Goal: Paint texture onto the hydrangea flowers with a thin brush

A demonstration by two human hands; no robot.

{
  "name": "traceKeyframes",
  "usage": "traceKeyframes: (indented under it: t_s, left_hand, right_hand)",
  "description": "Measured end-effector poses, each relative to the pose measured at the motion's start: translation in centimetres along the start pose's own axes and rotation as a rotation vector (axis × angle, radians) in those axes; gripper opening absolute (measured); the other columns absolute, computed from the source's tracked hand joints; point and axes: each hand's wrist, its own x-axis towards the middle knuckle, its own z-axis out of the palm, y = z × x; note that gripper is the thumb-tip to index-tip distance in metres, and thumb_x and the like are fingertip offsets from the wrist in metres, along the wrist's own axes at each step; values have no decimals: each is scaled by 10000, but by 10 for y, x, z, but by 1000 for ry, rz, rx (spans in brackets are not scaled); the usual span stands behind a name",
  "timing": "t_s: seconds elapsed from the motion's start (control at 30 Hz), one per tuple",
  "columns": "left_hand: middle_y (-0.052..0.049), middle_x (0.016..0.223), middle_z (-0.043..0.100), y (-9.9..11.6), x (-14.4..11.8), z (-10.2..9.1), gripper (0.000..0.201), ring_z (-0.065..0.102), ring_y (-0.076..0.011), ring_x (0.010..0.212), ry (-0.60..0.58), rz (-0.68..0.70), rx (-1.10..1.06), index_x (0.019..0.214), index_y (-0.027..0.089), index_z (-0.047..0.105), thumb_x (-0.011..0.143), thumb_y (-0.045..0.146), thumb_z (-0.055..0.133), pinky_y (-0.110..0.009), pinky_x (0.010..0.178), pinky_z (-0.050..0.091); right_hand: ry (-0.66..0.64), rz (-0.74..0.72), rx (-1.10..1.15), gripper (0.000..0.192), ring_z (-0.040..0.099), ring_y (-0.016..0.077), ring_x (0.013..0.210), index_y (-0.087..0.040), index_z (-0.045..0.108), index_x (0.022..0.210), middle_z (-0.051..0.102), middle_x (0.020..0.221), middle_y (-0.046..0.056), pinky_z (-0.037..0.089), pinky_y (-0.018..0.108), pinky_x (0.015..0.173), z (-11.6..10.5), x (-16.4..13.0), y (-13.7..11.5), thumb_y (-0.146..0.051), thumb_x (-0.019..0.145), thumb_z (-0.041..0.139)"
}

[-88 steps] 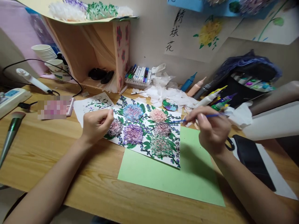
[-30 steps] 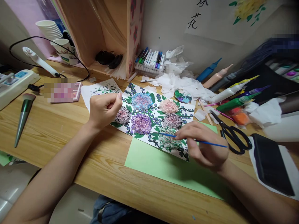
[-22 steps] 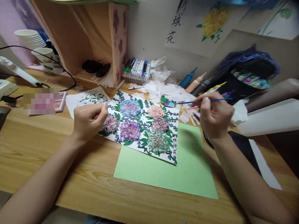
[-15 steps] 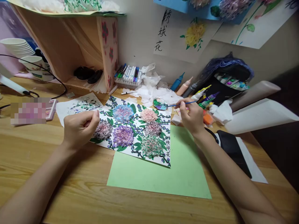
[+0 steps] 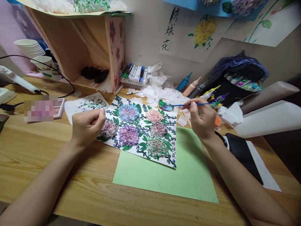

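Note:
A flower painting (image 5: 141, 128) with several pink, purple and blue blooms lies on the wooden desk, partly over a green sheet (image 5: 178, 175). My left hand (image 5: 87, 125) is curled in a loose fist and rests on the painting's left edge. My right hand (image 5: 203, 119) pinches a thin blue paintbrush (image 5: 188, 104), whose tip reaches a small round paint palette (image 5: 166, 105) smeared green and purple, just beyond the painting's far right corner.
Marker pens (image 5: 134, 75), crumpled white tissue (image 5: 160, 91) and paint bottles (image 5: 188, 83) line the wall. A black phone (image 5: 244, 157) and scissors lie right of my forearm. Paper cups (image 5: 35, 53), a wooden shelf (image 5: 77, 47) and a cable are at the left.
My right hand lifted the brush off the painting's lower right bloom and carried it up to the round palette. My left hand stayed on the painting's left edge.

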Motion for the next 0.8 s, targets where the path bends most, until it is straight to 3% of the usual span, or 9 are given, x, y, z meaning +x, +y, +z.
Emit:
traceKeyframes:
  t_s: [0.13,0.3,0.47,0.8]
  left_hand:
    - [64,464,180,0,-1,2,435,184,-48,406,3,-15,-22,486,173,223,781,103,535,-233,412,161]
    - [64,464,187,0,-2,3,431,188,-53,409,-9,-37,-25,496,177,216,794,109,520,-241,415,161]
    - [65,467,185,3,-1,2,426,186,-53,411,-18,-5,-41,501,177,216,793,98,516,-242,413,159]
    - [66,459,184,6,-1,2,426,179,-58,406,-25,-5,-33,492,180,217,793,108,510,-250,411,160]
  right_hand:
    - [43,61,241,159,601,168,650,-245,585,776,585,721,7,476,341,659,-2,-8,-31,-299,885,483]
    - [-95,18,289,145,597,188,716,-268,594,844,587,774,19,458,354,678,-7,-20,-57,-252,887,457]
    - [-233,-79,215,133,582,193,773,-247,589,869,604,804,23,439,354,705,-10,-25,-57,-204,863,464]
    - [-406,-88,177,117,601,161,747,-232,570,858,625,803,15,463,308,680,5,-28,-55,-188,852,461]
